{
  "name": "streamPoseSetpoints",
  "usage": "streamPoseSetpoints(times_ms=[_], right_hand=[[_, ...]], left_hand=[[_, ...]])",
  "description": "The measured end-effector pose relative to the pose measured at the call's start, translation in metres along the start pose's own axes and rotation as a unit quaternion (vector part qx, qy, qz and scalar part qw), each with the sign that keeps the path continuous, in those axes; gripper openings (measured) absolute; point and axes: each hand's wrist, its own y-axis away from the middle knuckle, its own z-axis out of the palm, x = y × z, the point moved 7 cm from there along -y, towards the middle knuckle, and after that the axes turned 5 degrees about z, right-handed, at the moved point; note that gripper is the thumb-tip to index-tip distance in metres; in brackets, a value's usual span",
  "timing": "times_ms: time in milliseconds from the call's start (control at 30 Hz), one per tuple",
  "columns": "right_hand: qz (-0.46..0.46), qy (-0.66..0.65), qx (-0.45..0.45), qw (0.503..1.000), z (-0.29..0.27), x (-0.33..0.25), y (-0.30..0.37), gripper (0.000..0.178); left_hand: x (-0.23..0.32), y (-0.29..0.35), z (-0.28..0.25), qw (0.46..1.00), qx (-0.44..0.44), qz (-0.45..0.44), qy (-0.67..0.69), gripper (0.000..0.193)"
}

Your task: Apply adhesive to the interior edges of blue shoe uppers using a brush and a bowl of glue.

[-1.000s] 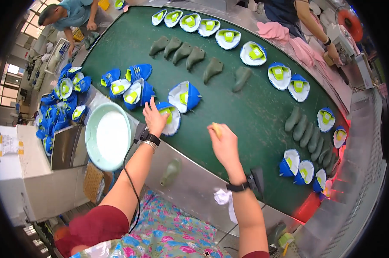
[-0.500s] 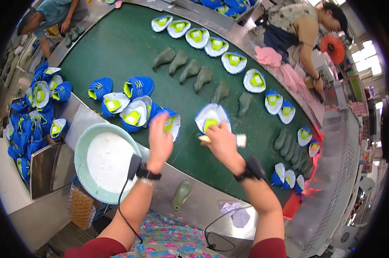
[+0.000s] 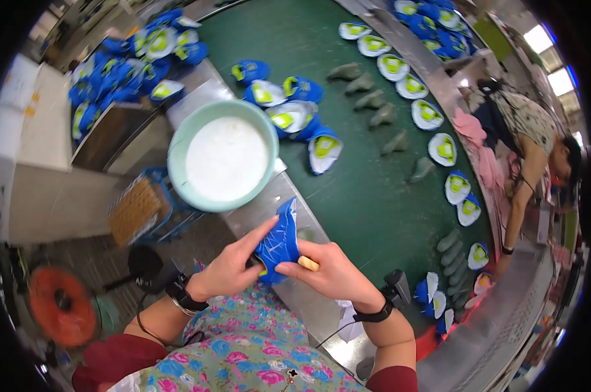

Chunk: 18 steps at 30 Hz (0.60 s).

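Between my two hands, over the metal table edge, is a blue shoe upper [image 3: 280, 240] with pale lines on its side and a bit of yellow-green at its lower end. My left hand [image 3: 227, 269] grips it from the left, thumb along its side. From the right, my right hand [image 3: 335, 273] pinches it with thumb and fingers. A light wooden handle [image 3: 308, 263] sticks out of the right hand too; its other end is hidden. Whether something fills the upper cannot be seen.
A mint-green basin [image 3: 178, 157] of white liquid stands left of the green belt [image 3: 367, 215]. Blue uppers [image 3: 325, 149] and grey-green shoe lasts [image 3: 383, 114] lie on the belt. More uppers [image 3: 122, 75] are heaped far left. A co-worker [image 3: 530, 144] bends at the right.
The view has turned. The upper that lay on the belt under my right hand is now held up near my body in both hands. My left hand, empty before, has closed on it.
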Motion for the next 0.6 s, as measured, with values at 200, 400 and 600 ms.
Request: streamPoseSetpoints(times_ms=[200, 400, 600], right_hand=[[-0.129, 0.088, 0.123, 0.98, 0.025, -0.03, -0.058, 0.024], [0.061, 0.076, 0.243, 0.965, 0.023, 0.031, -0.179, 0.023], [0.02, 0.187, 0.293, 0.937, 0.055, 0.09, -0.25, 0.017]], left_hand=[[-0.034, 0.088, -0.05, 0.952, 0.246, -0.045, 0.177, 0.061], [-0.107, 0.18, -0.03, 0.958, -0.11, -0.159, 0.213, 0.055], [-0.144, 0.217, -0.1, 0.864, -0.106, -0.293, 0.395, 0.063]])
